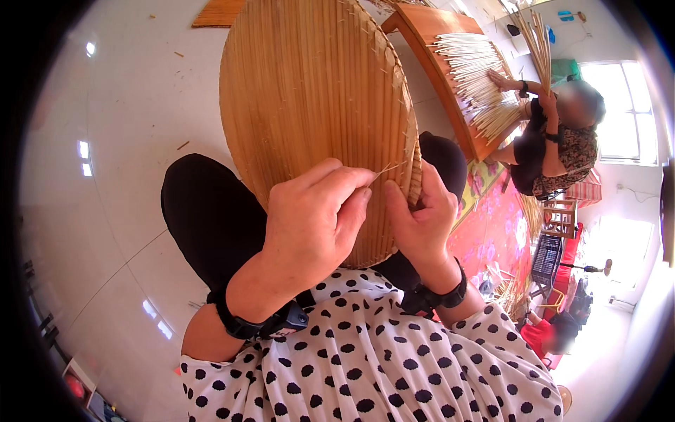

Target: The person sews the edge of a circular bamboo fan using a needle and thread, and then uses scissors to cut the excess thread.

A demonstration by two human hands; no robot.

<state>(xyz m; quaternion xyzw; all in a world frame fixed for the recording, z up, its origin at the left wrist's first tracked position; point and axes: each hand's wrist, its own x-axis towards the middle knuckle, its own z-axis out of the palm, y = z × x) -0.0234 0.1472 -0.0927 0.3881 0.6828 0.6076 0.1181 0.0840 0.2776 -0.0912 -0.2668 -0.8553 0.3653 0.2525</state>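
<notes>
A large round panel of slender tan stalks laid side by side leans across my lap. Small stitches run along its edge, and a thicker rim strip shows at the right. My left hand is closed in a pinch over the panel's lower part. From its fingertips a thin pale thread stretches toward the stitched edge. My right hand grips that edge, thumb on the face; its other fingers are partly hidden behind. Whether a needle is on the thread I cannot make out.
To the right, a person handles pale stalks on a low wooden table. Beyond a red patterned mat stand a black crate and another person in red. Glossy white floor spreads left.
</notes>
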